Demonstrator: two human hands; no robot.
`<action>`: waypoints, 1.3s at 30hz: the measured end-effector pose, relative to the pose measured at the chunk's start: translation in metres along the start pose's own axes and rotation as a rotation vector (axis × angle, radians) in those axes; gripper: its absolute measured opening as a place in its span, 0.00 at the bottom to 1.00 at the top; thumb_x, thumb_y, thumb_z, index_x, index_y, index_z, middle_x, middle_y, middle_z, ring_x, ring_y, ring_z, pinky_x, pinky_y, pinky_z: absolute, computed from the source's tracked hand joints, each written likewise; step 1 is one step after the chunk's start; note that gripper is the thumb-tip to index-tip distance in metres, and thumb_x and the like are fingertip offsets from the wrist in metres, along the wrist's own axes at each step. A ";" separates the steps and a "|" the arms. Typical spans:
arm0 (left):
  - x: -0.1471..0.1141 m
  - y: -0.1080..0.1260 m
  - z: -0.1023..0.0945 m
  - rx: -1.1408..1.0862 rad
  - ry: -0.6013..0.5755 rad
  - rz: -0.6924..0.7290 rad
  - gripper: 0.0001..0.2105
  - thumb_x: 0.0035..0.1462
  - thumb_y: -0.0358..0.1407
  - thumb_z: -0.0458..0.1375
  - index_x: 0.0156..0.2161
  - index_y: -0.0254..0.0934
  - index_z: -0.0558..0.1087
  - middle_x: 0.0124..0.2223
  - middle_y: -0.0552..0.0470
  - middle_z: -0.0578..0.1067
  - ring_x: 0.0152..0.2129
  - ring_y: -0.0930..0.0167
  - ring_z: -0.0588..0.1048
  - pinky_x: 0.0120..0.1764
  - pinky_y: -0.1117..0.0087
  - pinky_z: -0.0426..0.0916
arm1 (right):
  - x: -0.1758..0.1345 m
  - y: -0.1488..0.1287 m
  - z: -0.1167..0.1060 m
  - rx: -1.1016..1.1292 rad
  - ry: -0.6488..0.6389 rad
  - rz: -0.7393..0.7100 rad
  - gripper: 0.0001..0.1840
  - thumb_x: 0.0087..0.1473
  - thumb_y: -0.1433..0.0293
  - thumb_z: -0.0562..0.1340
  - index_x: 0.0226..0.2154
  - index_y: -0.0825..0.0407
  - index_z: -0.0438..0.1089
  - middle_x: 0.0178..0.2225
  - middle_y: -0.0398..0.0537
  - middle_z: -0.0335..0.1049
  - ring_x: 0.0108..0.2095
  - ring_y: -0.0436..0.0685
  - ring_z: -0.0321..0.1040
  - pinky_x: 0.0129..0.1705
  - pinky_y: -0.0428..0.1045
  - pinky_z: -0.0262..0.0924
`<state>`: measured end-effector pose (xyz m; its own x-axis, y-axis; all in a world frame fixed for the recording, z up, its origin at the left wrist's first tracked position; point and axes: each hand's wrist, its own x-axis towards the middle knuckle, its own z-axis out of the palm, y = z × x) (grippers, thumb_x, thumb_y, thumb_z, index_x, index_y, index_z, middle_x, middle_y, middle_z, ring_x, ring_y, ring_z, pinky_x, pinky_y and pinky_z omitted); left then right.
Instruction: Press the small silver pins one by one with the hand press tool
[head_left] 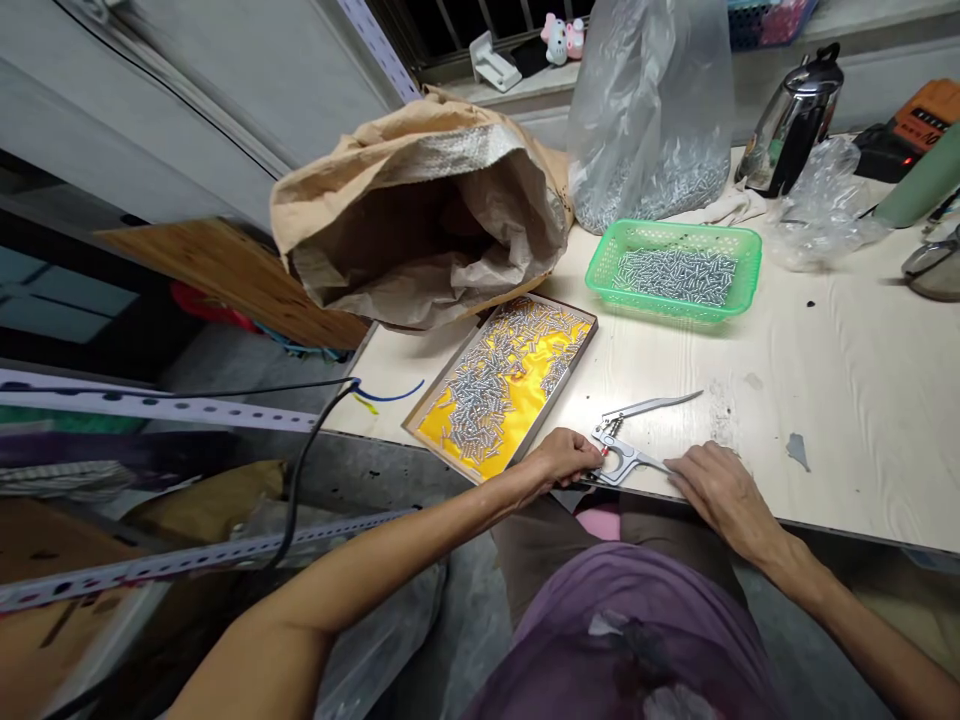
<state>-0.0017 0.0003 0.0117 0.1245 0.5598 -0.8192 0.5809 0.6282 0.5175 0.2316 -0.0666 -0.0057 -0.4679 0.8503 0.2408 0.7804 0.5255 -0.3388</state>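
Note:
A grey metal hand plier with a coil spring and spread handles lies at the table's front edge. My left hand is closed in a pinch at its head, beside a small red spot; what the fingertips hold is too small to name. My right hand has its fingers bent over the end of the lower handle, while the upper handle points away to the right. Left of the plier is a shallow tray lined with yellow cloth, with many small metal pins spread over it.
Behind the tray a large brown paper sack gapes open. A green plastic basket of metal pins stands farther back, near a clear bag of more pins. A kettle, crumpled plastic and glasses are at the right.

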 end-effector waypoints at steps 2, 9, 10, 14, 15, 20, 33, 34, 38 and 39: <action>0.000 0.003 0.001 0.014 -0.007 -0.020 0.05 0.48 0.31 0.60 0.25 0.32 0.70 0.11 0.64 0.60 0.08 0.82 0.56 0.13 0.80 0.49 | 0.003 0.003 0.001 -0.021 0.017 -0.007 0.12 0.62 0.72 0.51 0.36 0.54 0.70 0.28 0.48 0.68 0.30 0.55 0.60 0.33 0.50 0.53; 0.001 0.002 -0.001 0.015 -0.027 -0.065 0.05 0.48 0.31 0.62 0.26 0.32 0.71 0.11 0.63 0.61 0.08 0.81 0.60 0.14 0.81 0.53 | 0.008 0.004 0.000 -0.075 0.019 -0.027 0.15 0.62 0.73 0.49 0.33 0.54 0.70 0.27 0.47 0.67 0.30 0.55 0.59 0.33 0.50 0.51; 0.002 0.001 -0.002 0.017 -0.026 -0.066 0.05 0.48 0.31 0.62 0.26 0.32 0.71 0.11 0.63 0.62 0.08 0.81 0.60 0.14 0.81 0.54 | 0.008 0.004 -0.001 -0.078 0.012 -0.026 0.15 0.62 0.73 0.49 0.33 0.53 0.70 0.28 0.47 0.67 0.30 0.55 0.59 0.33 0.50 0.51; 0.004 -0.001 -0.003 0.047 -0.036 -0.075 0.05 0.48 0.32 0.62 0.26 0.31 0.72 0.11 0.63 0.62 0.08 0.81 0.60 0.14 0.81 0.55 | 0.008 0.003 -0.002 -0.088 0.012 -0.028 0.15 0.62 0.73 0.49 0.33 0.53 0.70 0.28 0.47 0.67 0.30 0.55 0.59 0.33 0.50 0.51; 0.004 -0.001 -0.004 0.055 -0.042 -0.081 0.05 0.48 0.32 0.62 0.26 0.31 0.72 0.11 0.62 0.62 0.08 0.81 0.60 0.14 0.81 0.55 | 0.008 0.002 -0.002 -0.089 0.016 -0.029 0.15 0.62 0.73 0.49 0.33 0.53 0.70 0.27 0.47 0.67 0.30 0.55 0.59 0.33 0.50 0.51; 0.007 0.000 -0.006 0.058 -0.077 -0.085 0.06 0.46 0.32 0.63 0.25 0.31 0.72 0.13 0.61 0.66 0.08 0.81 0.62 0.15 0.81 0.57 | 0.007 0.002 -0.001 -0.089 -0.017 -0.025 0.15 0.62 0.74 0.48 0.34 0.52 0.70 0.28 0.48 0.68 0.30 0.55 0.60 0.33 0.51 0.52; 0.003 0.002 -0.006 0.019 -0.089 -0.096 0.10 0.44 0.35 0.66 0.26 0.31 0.71 0.14 0.62 0.65 0.08 0.82 0.62 0.14 0.83 0.57 | 0.042 0.058 0.001 -0.101 -0.231 -0.048 0.55 0.40 0.42 0.63 0.62 0.55 0.48 0.61 0.67 0.52 0.62 0.75 0.45 0.57 0.69 0.47; 0.004 0.002 -0.006 0.017 -0.089 -0.096 0.10 0.45 0.35 0.66 0.26 0.31 0.71 0.13 0.62 0.65 0.08 0.82 0.62 0.14 0.83 0.57 | 0.045 0.060 0.002 -0.098 -0.245 -0.049 0.57 0.39 0.41 0.63 0.62 0.55 0.48 0.60 0.66 0.54 0.61 0.75 0.46 0.58 0.69 0.45; 0.005 -0.001 -0.006 0.010 -0.091 -0.096 0.09 0.46 0.35 0.66 0.27 0.32 0.71 0.14 0.62 0.65 0.08 0.82 0.62 0.14 0.82 0.58 | 0.052 0.065 0.004 -0.099 -0.271 -0.062 0.58 0.38 0.40 0.62 0.62 0.55 0.48 0.60 0.65 0.53 0.62 0.76 0.44 0.58 0.70 0.44; 0.005 -0.001 -0.006 0.009 -0.090 -0.096 0.09 0.46 0.35 0.65 0.27 0.32 0.71 0.14 0.62 0.66 0.08 0.82 0.62 0.14 0.82 0.58 | 0.052 0.066 0.004 -0.103 -0.265 -0.065 0.57 0.38 0.40 0.62 0.62 0.55 0.49 0.62 0.65 0.50 0.63 0.76 0.41 0.58 0.70 0.43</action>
<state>-0.0065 0.0061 0.0082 0.1392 0.4460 -0.8842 0.6007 0.6718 0.4334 0.2567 0.0126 -0.0189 -0.5998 0.8001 0.0081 0.7770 0.5848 -0.2329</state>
